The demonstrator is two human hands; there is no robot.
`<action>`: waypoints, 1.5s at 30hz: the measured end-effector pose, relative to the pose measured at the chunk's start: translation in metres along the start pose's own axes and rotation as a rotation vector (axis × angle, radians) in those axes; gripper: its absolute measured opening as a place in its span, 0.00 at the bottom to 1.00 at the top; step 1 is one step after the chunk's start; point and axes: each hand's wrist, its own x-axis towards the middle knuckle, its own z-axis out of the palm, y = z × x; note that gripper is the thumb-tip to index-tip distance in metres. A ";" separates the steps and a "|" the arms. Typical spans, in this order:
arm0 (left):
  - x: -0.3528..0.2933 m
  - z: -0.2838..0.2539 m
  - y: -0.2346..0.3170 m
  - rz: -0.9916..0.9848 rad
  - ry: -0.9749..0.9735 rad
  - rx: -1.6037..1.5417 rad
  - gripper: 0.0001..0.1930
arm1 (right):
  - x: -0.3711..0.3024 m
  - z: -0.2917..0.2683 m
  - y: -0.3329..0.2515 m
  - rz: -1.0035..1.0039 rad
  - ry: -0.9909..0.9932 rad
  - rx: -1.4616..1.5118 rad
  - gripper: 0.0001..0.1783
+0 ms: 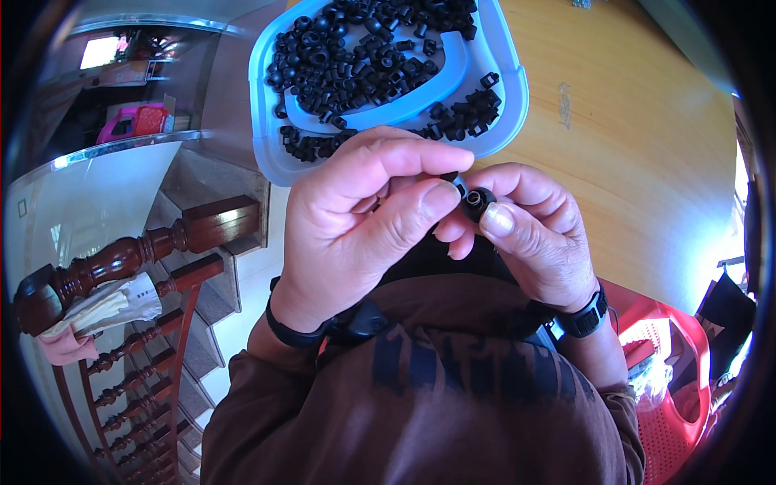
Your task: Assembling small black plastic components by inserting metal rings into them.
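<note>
My left hand (347, 218) pinches a small black plastic piece (457, 184) between thumb and forefinger; most of it is hidden by the fingertips. Held by my right hand (546, 234) is a small round black plastic shell (477, 199), its opening turned up with a pale, spring-like ring inside. The two pieces are close together, and I cannot tell whether they touch. Beyond my hands is a pale blue plastic tub (521, 97) with a curved inner divider (404, 103). A heap of round black parts (323, 65) lies inside the divider, and small cylindrical black parts (465, 117) lie outside it.
The tub stands on a light wooden table (614, 137). On my left are a dark wooden banister (121, 259) with cloths (105, 311) hung on it and stairs (202, 323). A red plastic chair (679, 404) stands at the right.
</note>
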 end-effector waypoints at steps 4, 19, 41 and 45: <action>0.000 0.000 -0.003 0.065 -0.011 0.098 0.12 | 0.001 0.000 0.001 -0.008 0.000 0.015 0.13; 0.000 0.002 -0.005 0.283 -0.040 0.400 0.10 | 0.001 -0.002 0.002 -0.015 -0.030 0.015 0.12; -0.002 0.001 -0.017 0.775 -0.031 0.834 0.23 | -0.002 0.001 0.000 -0.043 0.038 0.026 0.11; -0.008 0.004 -0.011 0.709 -0.029 0.923 0.25 | -0.003 -0.001 0.000 -0.025 0.055 0.010 0.11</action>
